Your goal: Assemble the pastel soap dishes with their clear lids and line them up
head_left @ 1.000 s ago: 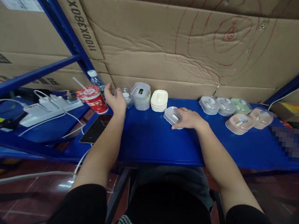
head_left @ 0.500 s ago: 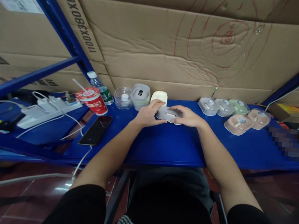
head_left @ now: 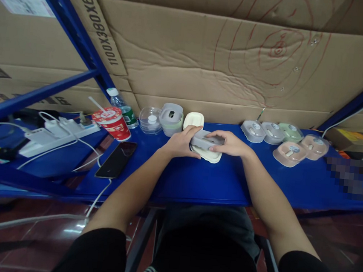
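Between my two hands is a grey rounded plastic box shell (head_left: 202, 142) with a slot in its top, tilted. My left hand (head_left: 184, 142) wraps round its left side, fingers behind and thumb low at the front. My right hand (head_left: 231, 143) grips the right side, fingertips on top near the slot. Beneath the shell a cream plastic tray (head_left: 212, 157) shows along the front; whether the two touch is hidden. Just behind my left hand, another cream tray (head_left: 194, 119) rests on the table.
Stacked grey and green shells (head_left: 171, 117) and clear covers (head_left: 151, 121) stand left, by a red paper cup (head_left: 117, 125), a water bottle (head_left: 126, 112) and a phone (head_left: 116, 159). Several boxes with clear lids (head_left: 290, 153) sit right on the blue table (head_left: 202, 183). Cardboard (head_left: 177, 46) closes the back.
The grey shell has tipped up and now sits higher, with the cream tray showing under it. My hands have shifted slightly and still hold the shell.
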Motion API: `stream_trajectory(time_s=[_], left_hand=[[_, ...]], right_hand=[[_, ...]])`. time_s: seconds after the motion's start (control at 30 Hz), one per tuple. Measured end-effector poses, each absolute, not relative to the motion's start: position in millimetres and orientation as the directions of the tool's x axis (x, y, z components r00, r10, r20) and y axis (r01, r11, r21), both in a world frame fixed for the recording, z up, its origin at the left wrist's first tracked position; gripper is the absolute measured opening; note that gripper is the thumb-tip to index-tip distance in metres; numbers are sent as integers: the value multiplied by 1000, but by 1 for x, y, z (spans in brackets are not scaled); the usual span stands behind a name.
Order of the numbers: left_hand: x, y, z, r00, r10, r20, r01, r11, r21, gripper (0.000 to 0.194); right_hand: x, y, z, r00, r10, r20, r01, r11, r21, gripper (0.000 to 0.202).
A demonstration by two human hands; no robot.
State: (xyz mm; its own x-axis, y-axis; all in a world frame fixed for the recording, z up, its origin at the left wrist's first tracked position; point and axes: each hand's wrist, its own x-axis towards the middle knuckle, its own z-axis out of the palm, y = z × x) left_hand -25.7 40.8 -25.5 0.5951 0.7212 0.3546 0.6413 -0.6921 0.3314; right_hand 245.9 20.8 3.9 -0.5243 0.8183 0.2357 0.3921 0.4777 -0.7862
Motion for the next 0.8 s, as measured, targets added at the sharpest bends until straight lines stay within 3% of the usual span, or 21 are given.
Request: stream_trajectory(time_s=[0.07, 0.23, 0.37, 0.5, 0.6, 0.7, 0.73, 0.8], left_hand=[[-26, 40, -24, 594, 716, 366, 632, -697, 339, 111], [-27, 40, -22, 515, 712, 477, 622, -694, 364, 39], [-30, 47, -26, 453, 694, 560, 609, -699, 374, 14], [-30, 53, -34, 238, 754, 613, 609, -607, 510, 30], [-29, 52, -37, 210, 740, 639, 552, -629, 547, 48], [-27, 47, -35, 339, 621, 707, 531, -746, 401, 89], [-26, 45, -33, 396, 567, 722, 517, -788, 336, 94], [-24, 41, -29, 474, 486, 734, 495, -837, 234, 87]], right_hand=[[246, 22, 4, -490, 835, 250, 382, 464, -799, 53], [246, 26, 5, -390, 874, 291, 305, 421, -854, 52], [245, 29, 3, -323, 885, 336, 195, 409, -891, 68], [235, 28, 1, -185, 879, 439, 84, 460, -884, 81], [228, 29, -1, -7, 888, 460, 87, 459, -884, 66], [228, 32, -2, 140, 892, 430, 60, 425, -903, 58], [229, 34, -2, 187, 891, 414, 49, 413, -910, 57], [232, 37, -2, 269, 884, 382, 27, 389, -921, 56]])
